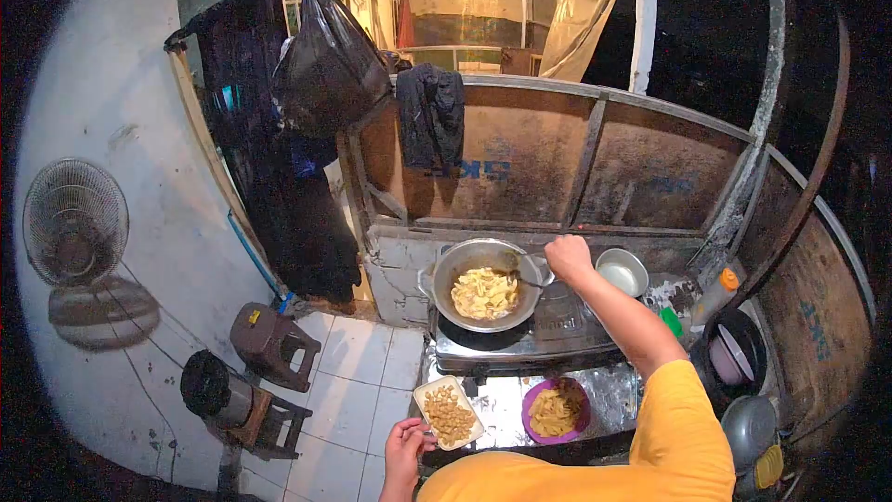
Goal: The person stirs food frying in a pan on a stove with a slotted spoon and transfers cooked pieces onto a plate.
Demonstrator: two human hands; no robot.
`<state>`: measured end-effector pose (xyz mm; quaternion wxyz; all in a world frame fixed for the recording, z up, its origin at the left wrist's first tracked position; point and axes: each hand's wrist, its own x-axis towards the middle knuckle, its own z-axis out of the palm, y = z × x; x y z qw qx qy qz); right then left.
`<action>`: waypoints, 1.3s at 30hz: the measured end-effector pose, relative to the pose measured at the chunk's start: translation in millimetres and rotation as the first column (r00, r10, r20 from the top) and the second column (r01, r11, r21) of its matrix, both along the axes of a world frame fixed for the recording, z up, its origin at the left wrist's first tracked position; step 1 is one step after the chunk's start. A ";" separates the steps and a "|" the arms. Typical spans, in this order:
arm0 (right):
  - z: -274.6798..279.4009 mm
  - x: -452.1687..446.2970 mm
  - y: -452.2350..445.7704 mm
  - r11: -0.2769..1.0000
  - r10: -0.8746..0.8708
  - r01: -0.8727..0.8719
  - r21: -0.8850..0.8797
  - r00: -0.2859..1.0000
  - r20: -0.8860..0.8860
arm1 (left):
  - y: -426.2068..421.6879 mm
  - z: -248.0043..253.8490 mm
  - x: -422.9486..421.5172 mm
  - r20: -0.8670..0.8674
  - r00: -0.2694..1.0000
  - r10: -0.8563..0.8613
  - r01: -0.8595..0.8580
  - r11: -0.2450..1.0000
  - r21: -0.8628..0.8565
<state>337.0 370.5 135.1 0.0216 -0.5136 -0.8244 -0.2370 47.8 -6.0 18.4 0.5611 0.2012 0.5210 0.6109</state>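
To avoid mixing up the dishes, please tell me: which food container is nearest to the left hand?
The pale rectangular tray, beside the left hand; the round purple bowl and the pan are farther away.

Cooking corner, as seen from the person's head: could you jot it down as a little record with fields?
Pan: wide, two-handled, on the stove, holding pale yellow pieces
Right hand: closed, apparently on the handle of a utensil reaching into the pan
Left hand: at the near left edge of the tray; grip unclear
Tray contents: small brown pieces
Purple bowl: yellowish-brown pieces, right of the tray
Far left: wall fan
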 end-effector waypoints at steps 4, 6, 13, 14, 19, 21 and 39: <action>-20.5 -13.2 7.1 0.999 -0.029 0.029 -0.025 1.000 0.004 | -2.0 -1.1 2.9 0.005 1.000 -0.009 0.009 1.000 0.003; -29.3 -19.4 5.3 0.994 -0.081 0.077 -0.084 0.996 -0.042 | -3.2 -0.5 0.2 -0.006 1.000 0.001 -0.001 1.000 0.002; -57.3 -21.5 2.3 0.882 -0.389 0.297 -0.367 0.898 -0.207 | -10.6 -0.2 -0.2 0.025 1.000 0.005 -0.006 0.999 0.031; -44.7 -21.7 -4.1 0.904 -0.341 0.266 -0.336 0.921 -0.189 | -12.9 -0.1 -0.2 0.034 0.999 0.001 -0.002 0.999 0.034; -21.6 -18.1 -20.7 0.978 -0.163 0.145 -0.148 0.980 -0.114 | -15.4 -5.7 -2.2 0.026 1.000 0.004 -0.004 1.000 0.013; -23.0 -23.2 -35.1 0.976 -0.167 0.143 -0.166 0.976 -0.139 | -16.6 -5.7 -2.7 0.019 1.000 0.001 -0.001 1.000 0.012; -32.1 -73.3 -65.6 0.983 -0.094 0.060 -0.172 0.975 -0.199 | -21.9 -1.7 -12.1 -0.020 0.998 -0.051 0.051 0.999 0.011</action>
